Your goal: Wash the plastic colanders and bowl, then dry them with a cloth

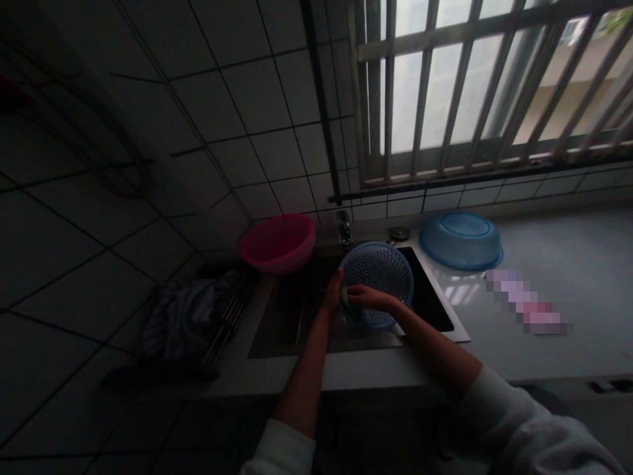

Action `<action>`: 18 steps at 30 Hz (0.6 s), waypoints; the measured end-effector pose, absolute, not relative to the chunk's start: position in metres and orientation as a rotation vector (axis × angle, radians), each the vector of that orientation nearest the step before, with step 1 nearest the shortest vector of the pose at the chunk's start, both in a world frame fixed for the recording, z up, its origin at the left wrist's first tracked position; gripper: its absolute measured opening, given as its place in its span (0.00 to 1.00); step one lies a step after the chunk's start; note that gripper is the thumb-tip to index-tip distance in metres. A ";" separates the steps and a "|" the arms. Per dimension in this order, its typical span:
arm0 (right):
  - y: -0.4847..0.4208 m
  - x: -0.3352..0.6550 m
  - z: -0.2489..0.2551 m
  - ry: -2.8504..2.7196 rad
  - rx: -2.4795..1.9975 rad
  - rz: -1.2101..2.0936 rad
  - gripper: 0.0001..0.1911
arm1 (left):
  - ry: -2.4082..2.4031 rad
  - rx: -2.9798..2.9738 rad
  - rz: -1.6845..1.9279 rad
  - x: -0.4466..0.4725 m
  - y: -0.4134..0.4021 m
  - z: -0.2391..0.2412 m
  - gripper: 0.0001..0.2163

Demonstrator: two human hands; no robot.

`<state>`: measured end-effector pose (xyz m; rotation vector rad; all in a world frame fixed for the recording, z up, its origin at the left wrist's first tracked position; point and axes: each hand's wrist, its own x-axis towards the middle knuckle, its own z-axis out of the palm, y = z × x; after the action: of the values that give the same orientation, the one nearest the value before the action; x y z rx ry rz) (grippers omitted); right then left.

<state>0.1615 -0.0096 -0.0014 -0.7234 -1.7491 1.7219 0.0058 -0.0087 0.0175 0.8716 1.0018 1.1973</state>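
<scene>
A blue perforated colander basket is tilted over the dark steel sink. At its left rim my left hand grips the edge. My right hand lies against the basket's front, fingers closed on a small pale pad or sponge between the two hands. Both sleeves are white and pushed up.
A pink basin sits left of the tap. A blue basin lies upside down on the grey counter to the right. Dark cloth and utensils lie left of the sink. A barred window is above.
</scene>
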 end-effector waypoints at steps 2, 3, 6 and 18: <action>-0.003 0.165 0.002 -1.571 -0.793 1.548 0.20 | 0.994 0.890 1.161 0.009 -0.010 0.018 0.35; 0.003 0.169 0.006 -1.457 -0.844 1.426 0.21 | 0.959 0.901 1.141 0.012 -0.011 0.018 0.34; 0.019 0.185 0.014 -1.230 -0.969 1.097 0.23 | 0.845 0.932 1.116 0.019 -0.014 0.020 0.34; 0.004 0.161 -0.022 -1.774 -0.893 1.464 0.11 | 1.006 1.039 1.213 0.011 -0.011 0.020 0.32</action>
<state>0.1613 0.0043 -0.0218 -0.8928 -1.7744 1.4635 0.0106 -0.0110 0.0197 1.0389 1.0060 1.2131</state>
